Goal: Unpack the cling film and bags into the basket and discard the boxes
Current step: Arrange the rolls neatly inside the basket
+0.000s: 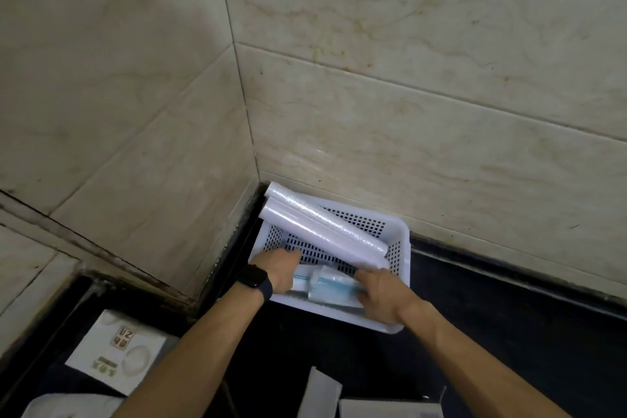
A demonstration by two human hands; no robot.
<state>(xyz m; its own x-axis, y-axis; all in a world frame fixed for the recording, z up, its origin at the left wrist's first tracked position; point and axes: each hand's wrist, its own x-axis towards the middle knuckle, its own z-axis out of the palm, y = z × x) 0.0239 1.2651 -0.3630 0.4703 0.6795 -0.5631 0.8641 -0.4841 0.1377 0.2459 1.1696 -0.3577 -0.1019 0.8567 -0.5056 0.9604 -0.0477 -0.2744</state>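
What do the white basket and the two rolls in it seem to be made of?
The basket looks like matte white moulded plastic: thin walls punched with regular holes, rounded rim. The two rolls look like glossy whitish cling film, though I cannot be sure: bright streaks of highlight run along them.

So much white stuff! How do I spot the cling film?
Look where the two tiled walls meet: a white basket with holes sits in that corner on the dark counter. The cling film rolls are the two long shiny tubes lying slantwise across it, poking over its back corner, unlike the flat blue-striped bag packs at its near side.
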